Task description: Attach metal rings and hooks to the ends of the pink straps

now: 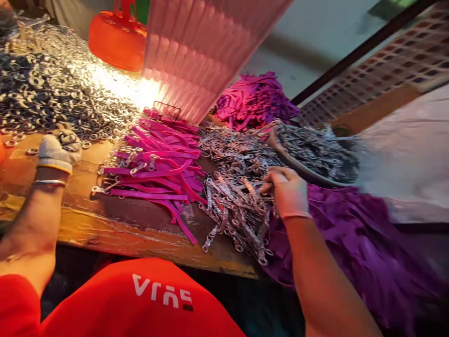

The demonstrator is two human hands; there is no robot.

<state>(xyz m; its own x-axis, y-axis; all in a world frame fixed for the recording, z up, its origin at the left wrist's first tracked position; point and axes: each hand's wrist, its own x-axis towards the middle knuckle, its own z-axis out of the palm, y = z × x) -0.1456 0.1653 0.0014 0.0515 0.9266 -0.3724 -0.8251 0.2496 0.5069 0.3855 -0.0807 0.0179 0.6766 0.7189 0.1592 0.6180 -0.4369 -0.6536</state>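
Observation:
My left hand (59, 149), in a pale knitted glove, is closed at the front edge of a large heap of small metal rings (42, 89). Whatever its fingers hold is hidden. My right hand (289, 192), also gloved, has its fingers pinched together over a pile of silvery metal strips with ringed ends (238, 210). What sits between those fingertips cannot be made out. Between the two hands lie many pink straps (157, 164), several with metal snap hooks (138, 168) at their left ends.
An orange lamp (117, 40) shines low over the rings. A translucent ribbed panel (206, 51) slants down behind the straps. At right, a basin (315, 154) holds more metal pieces. Purple straps (347, 220) hang over the right side; magenta straps (256, 100) heap behind. The wooden table edge (140, 238) runs before me.

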